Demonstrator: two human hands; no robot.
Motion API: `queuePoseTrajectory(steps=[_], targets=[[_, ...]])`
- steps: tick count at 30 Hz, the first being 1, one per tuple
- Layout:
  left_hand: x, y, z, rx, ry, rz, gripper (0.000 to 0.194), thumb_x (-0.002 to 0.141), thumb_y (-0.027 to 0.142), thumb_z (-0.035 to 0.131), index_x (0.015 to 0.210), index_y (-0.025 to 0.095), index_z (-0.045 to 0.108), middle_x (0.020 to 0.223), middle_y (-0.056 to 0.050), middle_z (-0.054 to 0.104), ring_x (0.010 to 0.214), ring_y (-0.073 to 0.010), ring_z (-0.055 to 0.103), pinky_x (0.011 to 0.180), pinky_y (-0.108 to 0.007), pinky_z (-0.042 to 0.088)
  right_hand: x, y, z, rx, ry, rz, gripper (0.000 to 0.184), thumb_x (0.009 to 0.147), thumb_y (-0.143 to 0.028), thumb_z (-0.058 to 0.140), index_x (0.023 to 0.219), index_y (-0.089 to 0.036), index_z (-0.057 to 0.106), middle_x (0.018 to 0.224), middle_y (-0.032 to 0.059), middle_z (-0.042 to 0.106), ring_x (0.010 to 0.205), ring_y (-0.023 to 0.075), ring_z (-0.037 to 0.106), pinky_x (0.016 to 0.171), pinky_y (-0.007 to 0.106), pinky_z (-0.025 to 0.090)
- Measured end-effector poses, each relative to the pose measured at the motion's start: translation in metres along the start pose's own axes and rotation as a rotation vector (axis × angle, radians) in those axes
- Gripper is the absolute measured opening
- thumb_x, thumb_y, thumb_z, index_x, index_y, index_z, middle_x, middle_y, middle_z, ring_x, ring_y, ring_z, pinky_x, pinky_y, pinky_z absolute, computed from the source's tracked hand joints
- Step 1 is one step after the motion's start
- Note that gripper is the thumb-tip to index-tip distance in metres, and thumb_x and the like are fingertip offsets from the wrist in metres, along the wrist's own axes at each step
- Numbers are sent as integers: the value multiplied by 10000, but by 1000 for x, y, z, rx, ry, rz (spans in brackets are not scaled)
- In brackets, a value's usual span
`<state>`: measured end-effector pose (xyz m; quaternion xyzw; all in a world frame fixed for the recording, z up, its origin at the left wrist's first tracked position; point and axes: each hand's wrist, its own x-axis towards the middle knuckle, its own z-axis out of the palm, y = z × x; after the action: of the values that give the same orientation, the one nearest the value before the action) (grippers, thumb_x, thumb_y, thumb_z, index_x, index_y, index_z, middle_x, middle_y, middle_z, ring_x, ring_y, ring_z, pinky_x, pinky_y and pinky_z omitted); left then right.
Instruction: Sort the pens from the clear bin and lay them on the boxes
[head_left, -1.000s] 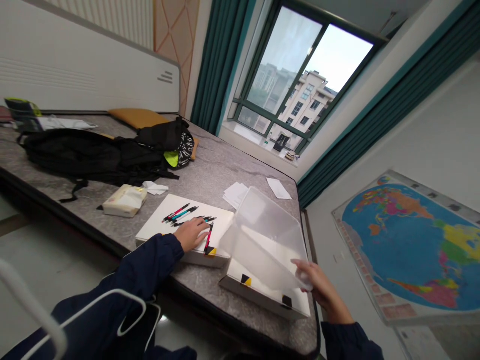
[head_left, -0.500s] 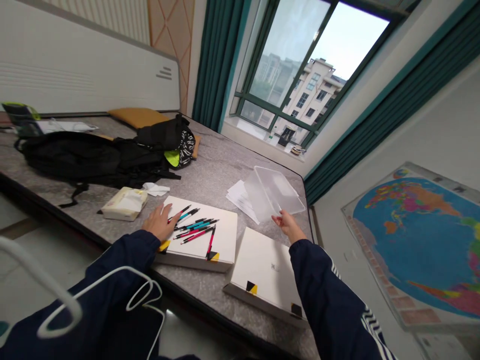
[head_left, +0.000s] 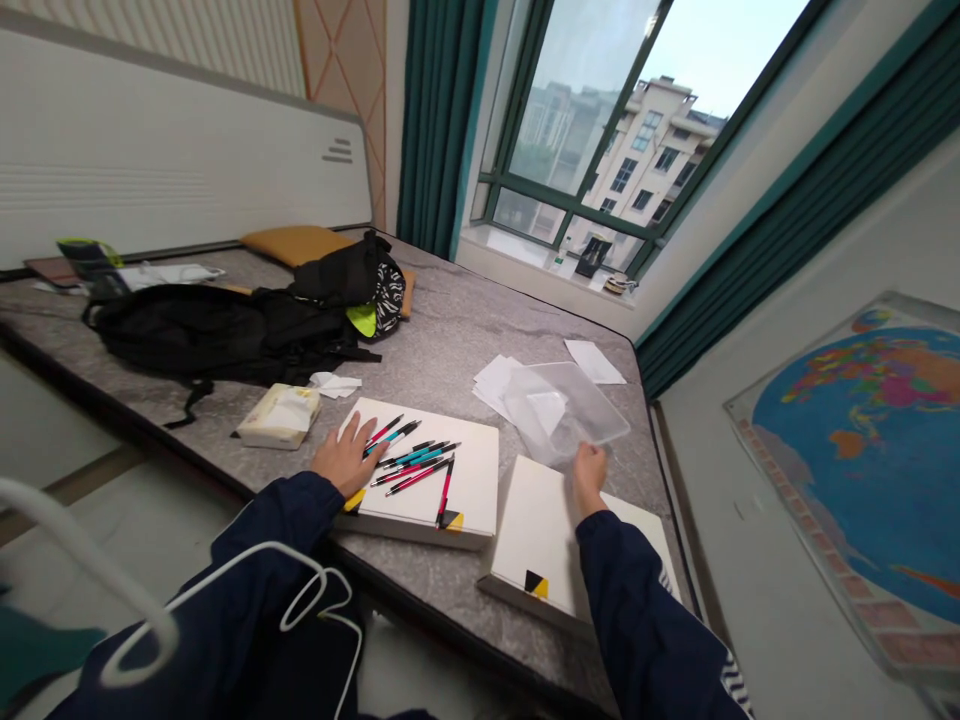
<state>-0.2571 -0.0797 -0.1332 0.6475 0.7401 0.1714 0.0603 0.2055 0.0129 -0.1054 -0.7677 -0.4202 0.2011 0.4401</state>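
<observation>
Left hand: the left hand [head_left: 346, 455] was open with its fingers spread; it lay flat on the near left part of the first white box [head_left: 469, 510] and had hold of nothing; its fingers [head_left: 373, 435] were just beside the pens.

Right hand: the right hand [head_left: 590, 478] was mostly closed; its fingers pinched the near edge of the clear plastic lid [head_left: 559, 412] and held it up.

Pens: the pens [head_left: 414, 465] lay on top of the first white box, all pointing different ways; they were black with pink or blue parts; one pink pen [head_left: 445, 490] lay by itself near the front edge.

Clear lid: it was tilted above the gray top [head_left: 457, 335], between the papers and the second white box [head_left: 551, 540]; I could not tell if it touched them.

Boxes: the two white boxes sat side by side, a bit apart; each had black and yellow tape on it.

Rest: loose white papers [head_left: 495, 385] lay behind the boxes; a pack of tissues [head_left: 279, 417] and a black backpack [head_left: 202, 325] sat to the left; a world map [head_left: 862, 440] hung on the wall to the right; a window [head_left: 577, 130] showed a tall building [head_left: 645, 150].
</observation>
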Motion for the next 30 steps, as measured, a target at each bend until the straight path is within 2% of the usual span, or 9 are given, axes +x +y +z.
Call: queuePoseTrajectory(steps=[1, 2, 4, 6, 7, 11, 21, 26, 30], targets=[[0, -1, 2, 6, -2, 4, 627, 919, 552, 400, 1456, 229, 435, 1551, -131, 354, 1368, -362, 376, 1094, -529, 278, -11, -4, 8, -55, 49, -58, 392, 862, -443, 463, 1079, -143, 589, 852, 112, 676, 836, 263, 641, 776, 363, 478], [1, -2, 3, 13, -3, 10, 631, 920, 555, 397, 1459, 229, 431, 1557, -133, 341, 1372, -359, 370, 1093, -524, 282, -23, -9, 19, -87, -6, -152, 400, 860, -429, 472, 1100, -137, 599, 872, 115, 686, 848, 266, 638, 804, 368, 470], [2, -5, 7, 29, 0, 25, 639, 928, 560, 377, 1467, 218, 422, 1571, -143, 309, 1380, -354, 361, 1091, -517, 287, -45, -24, 45, -104, -238, -410, 360, 863, -420, 501, 1039, -143, 647, 967, 130, 698, 953, 264, 622, 899, 366, 442], [3, -7, 9, 44, 4, 34, 640, 940, 557, 354, 1470, 205, 417, 1577, -156, 291, 1383, -350, 357, 1088, -512, 292, -62, -38, 71, -182, -376, -651, 372, 880, -413, 520, 1119, -156, 646, 1187, 141, 655, 1152, 262, 546, 1021, 368, 367], [3, -7, 9, 48, 4, 35, 636, 945, 551, 350, 1471, 200, 416, 1575, -160, 294, 1383, -346, 358, 1088, -509, 293, -68, -44, 82, -235, -429, -710, 387, 899, -408, 510, 1163, -154, 634, 1244, 143, 630, 1197, 258, 516, 1048, 365, 342], [3, -9, 6, 58, -14, 69, 619, 958, 521, 353, 1460, 167, 430, 1563, -169, 317, 1381, -329, 366, 1102, -489, 287, -81, -53, 99, -424, -535, -738, 413, 947, -394, 462, 1213, -117, 612, 1244, 163, 612, 1161, 250, 526, 1027, 350, 352], [-10, -5, 10, 34, -81, 121, 640, 961, 596, 274, 1440, 216, 464, 1582, -100, 303, 1365, -337, 388, 1090, -485, 312, -123, -22, 66, -575, -353, -775, 391, 950, -356, 471, 1249, -133, 589, 1134, 157, 608, 1072, 267, 519, 996, 389, 345], [-15, -2, 8, 26, -91, 138, 639, 968, 585, 263, 1441, 203, 458, 1586, -108, 292, 1388, -328, 368, 1102, -472, 303, -135, -9, 58, -518, -310, -799, 420, 977, -315, 416, 1325, -120, 546, 1290, 170, 570, 1265, 287, 436, 1091, 434, 282], [-13, -3, 5, 8, -116, 160, 633, 973, 564, 278, 1433, 169, 458, 1569, -140, 318, 1408, -310, 349, 1129, -489, 273, -142, 0, 55, -438, -325, -753, 470, 977, -332, 411, 1368, -93, 515, 1466, 180, 449, 1393, 304, 332, 1139, 472, 242]])
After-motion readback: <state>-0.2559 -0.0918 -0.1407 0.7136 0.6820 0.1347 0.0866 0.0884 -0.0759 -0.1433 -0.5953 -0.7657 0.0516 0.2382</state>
